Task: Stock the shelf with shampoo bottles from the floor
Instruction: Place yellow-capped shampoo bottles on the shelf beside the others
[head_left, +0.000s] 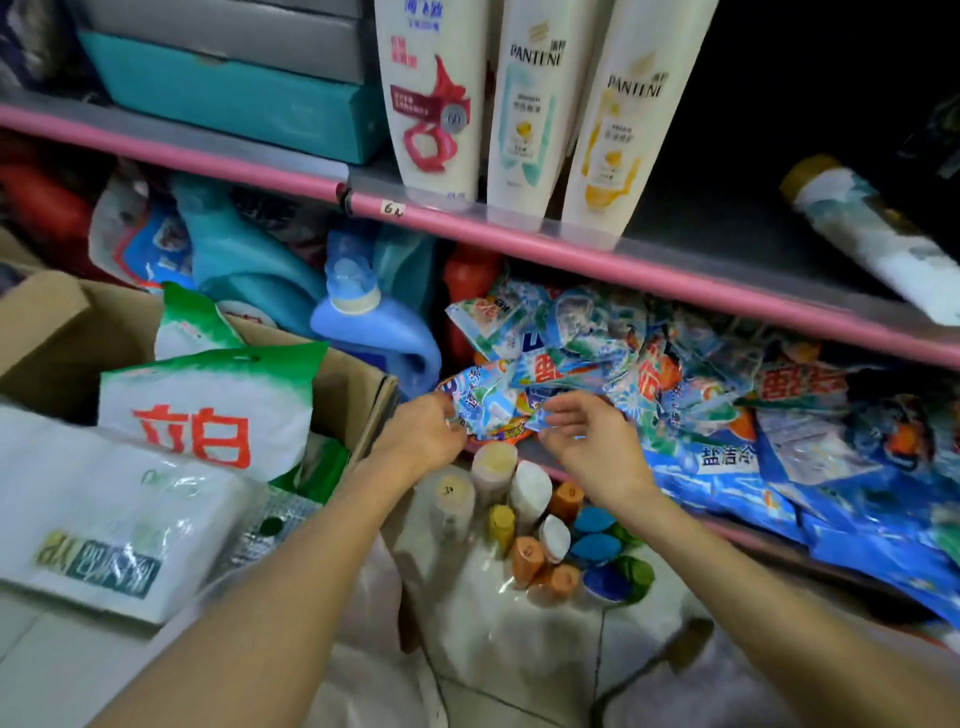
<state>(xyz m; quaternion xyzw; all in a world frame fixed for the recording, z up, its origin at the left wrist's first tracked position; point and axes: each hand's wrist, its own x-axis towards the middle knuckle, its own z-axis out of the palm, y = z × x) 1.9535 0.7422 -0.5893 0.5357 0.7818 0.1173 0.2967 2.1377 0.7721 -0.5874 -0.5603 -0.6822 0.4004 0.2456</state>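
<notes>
Several shampoo bottles (530, 493) stand on the floor with their caps up: white, orange, yellow, blue and green. Both my hands hover just above them, in front of the lower shelf. My left hand (423, 434) has its fingers curled at the edge of a blue detergent sachet (488, 402); whether it pinches it is unclear. My right hand (587, 436) is relaxed, palm turned left, holding nothing. Three white shampoo bottles (524, 114) stand on the pink-edged shelf (519, 241) above. Another bottle (878, 234) lies tilted at the shelf's right.
Blue detergent bags (727, 395) fill the lower shelf. A blue jug (374, 332) stands beside them. A cardboard box (57, 332) with green-white powder bags (208, 410) sits on the left. A teal box (234, 98) rests on the upper shelf. Dark room lies right of the three bottles.
</notes>
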